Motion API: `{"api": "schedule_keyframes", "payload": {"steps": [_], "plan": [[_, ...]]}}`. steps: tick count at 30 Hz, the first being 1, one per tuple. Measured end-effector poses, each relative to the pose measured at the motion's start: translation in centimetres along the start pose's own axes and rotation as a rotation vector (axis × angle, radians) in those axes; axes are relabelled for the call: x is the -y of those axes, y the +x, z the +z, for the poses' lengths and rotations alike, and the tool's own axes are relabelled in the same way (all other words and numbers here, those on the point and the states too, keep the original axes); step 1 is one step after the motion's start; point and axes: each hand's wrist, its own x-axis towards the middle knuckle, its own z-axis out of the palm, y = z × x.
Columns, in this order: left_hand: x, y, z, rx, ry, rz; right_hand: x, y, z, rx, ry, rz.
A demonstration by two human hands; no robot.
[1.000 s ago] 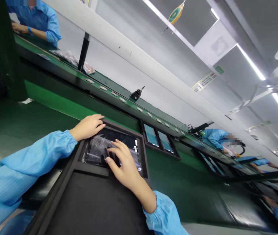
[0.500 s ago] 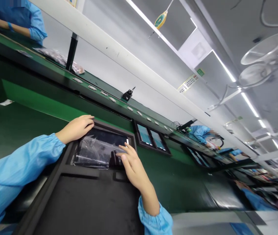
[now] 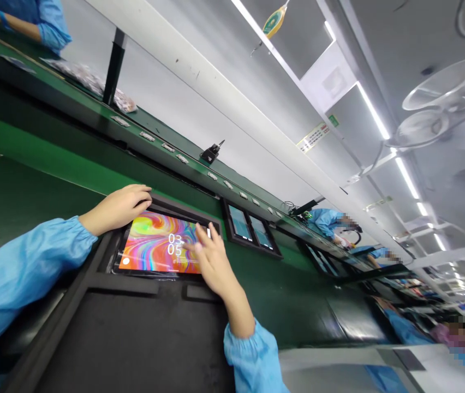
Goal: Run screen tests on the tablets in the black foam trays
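A tablet (image 3: 156,250) lies in the far recess of a black foam tray (image 3: 134,327) in front of me. Its screen is lit with a swirl of orange, pink and green and shows the digits 03 05. My left hand (image 3: 118,207) rests curled on the tray's far left corner, at the tablet's upper edge. My right hand (image 3: 210,259) lies on the tablet's right end with the fingers spread and stretched out, and holds nothing.
The tray sits on a green conveyor belt (image 3: 31,191). Further along stands another black tray with two lit tablets (image 3: 251,229). A green shelf (image 3: 146,131) carries small parts and bags. Other people in blue coats (image 3: 326,221) work along the line.
The tablet's screen was dark and reflective and is now lit with a colourful lock screen. My right hand slid from the screen's middle to its right end. The view shifted a little.
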Motion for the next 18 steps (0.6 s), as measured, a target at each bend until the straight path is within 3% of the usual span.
{"api": "schedule_keyframes", "payload": {"steps": [3, 6, 10, 14, 18], "plan": [[-0.4, 0.2, -0.2, -0.037, -0.006, -0.004, -0.5, 3.2, 0.3, -0.146, -0.096, 0.144], [-1.3, -1.1, -1.2, -0.099, -0.018, 0.002, -0.4, 4.0, 0.9, -0.199, -0.082, 0.080], [-3.0, -6.7, -2.7, -0.069, -0.064, 0.093, -0.5, 2.6, 1.7, -0.230, -0.035, -0.138], [-4.0, -12.5, -3.4, 0.010, -0.043, 0.209, -0.8, 2.1, 1.8, -0.278, 0.052, -0.236], [-4.3, -13.8, -3.7, 0.075, 0.010, 0.256, -0.5, 2.2, 1.6, -0.250, 0.116, -0.261]]}}
